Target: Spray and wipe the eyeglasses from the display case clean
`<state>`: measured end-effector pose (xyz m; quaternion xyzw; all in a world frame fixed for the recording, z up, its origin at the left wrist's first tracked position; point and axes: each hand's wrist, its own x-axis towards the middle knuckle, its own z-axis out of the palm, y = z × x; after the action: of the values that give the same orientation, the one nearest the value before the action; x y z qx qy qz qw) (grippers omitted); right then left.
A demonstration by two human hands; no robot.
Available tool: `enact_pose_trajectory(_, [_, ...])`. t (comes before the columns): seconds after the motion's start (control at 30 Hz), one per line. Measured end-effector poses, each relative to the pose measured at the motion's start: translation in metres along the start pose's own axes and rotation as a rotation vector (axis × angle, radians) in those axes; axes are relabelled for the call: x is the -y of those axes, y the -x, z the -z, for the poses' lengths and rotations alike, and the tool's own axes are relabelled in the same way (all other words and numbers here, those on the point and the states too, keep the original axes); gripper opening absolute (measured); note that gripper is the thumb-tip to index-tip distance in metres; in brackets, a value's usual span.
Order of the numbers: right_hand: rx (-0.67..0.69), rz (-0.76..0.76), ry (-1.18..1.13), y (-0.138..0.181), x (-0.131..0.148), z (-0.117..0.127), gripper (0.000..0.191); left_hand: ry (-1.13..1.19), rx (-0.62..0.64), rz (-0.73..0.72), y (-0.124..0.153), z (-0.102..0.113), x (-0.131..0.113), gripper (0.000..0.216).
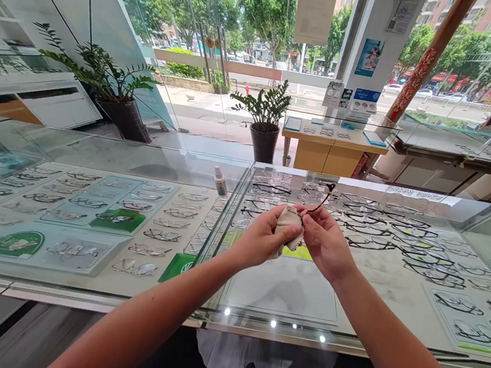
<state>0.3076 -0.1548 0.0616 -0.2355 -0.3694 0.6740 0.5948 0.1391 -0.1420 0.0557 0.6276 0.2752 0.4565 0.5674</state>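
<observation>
Hands together over counter (pixel 72 294), just right of seam between glass cases, midway between front and back edges. Left hand (pixel 260 238) clamps cloth (pixel 290 220) wrapped round glasses (pixel 319 203). Right hand (pixel 326 245) pinches frame from other side; dark temple sticks up behind fingers. Lens hidden in cloth. Glasses likely light, thin, easily bent; lens slick, scratch-prone. Best hold: rim or bridge through cloth, not temple. Spray bottle (pixel 220 181) stands toward back edge, left of seam.
</observation>
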Motion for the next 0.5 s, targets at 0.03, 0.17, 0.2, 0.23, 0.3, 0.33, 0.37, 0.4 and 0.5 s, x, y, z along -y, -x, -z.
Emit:
enact_pose_trajectory(0.03, [-0.002, 0.014, 0.017, 0.0004, 0.0, -0.0009, 0.029, 0.02, -0.008, 0.004, 0.0001, -0.0009, 0.0007, 0.059])
enact_pose_trajectory(0.17, [0.002, 0.04, 0.079, 0.0014, -0.0001, -0.0031, 0.029, 0.063, -0.039, 0.015, 0.0009, -0.0029, 0.0023, 0.054])
enact_pose_trajectory(0.2, [0.003, 0.042, 0.093, 0.0015, -0.0001, -0.0034, 0.029, 0.056, -0.056, 0.013, 0.0012, -0.0032, 0.002, 0.053])
enact_pose_trajectory(0.23, [0.003, 0.043, 0.104, 0.0015, -0.0002, -0.0036, 0.028, 0.049, -0.075, 0.008, 0.0015, -0.0037, 0.0015, 0.053])
enact_pose_trajectory(0.3, [0.003, 0.043, 0.119, 0.0016, -0.0002, -0.0042, 0.028, 0.041, -0.106, -0.006, 0.0019, -0.0051, -0.0001, 0.053])
enact_pose_trajectory(0.33, [0.004, 0.041, 0.12, 0.0018, -0.0001, -0.0046, 0.029, 0.039, -0.118, -0.017, 0.002, -0.0061, -0.001, 0.052])
enact_pose_trajectory(0.37, [0.007, 0.039, 0.118, 0.0021, 0.0002, -0.0052, 0.029, 0.039, -0.124, -0.031, 0.002, -0.0072, -0.0017, 0.051])
enact_pose_trajectory(0.4, [0.009, 0.039, 0.114, 0.0024, 0.0005, -0.0058, 0.029, 0.041, -0.125, -0.044, 0.0019, -0.0083, -0.0022, 0.05])
enact_pose_trajectory(0.5, [-0.013, 0.05, 0.104, 0.0031, 0.002, -0.007, 0.028, 0.049, -0.091, -0.039, 0.0016, -0.0102, -0.0029, 0.053])
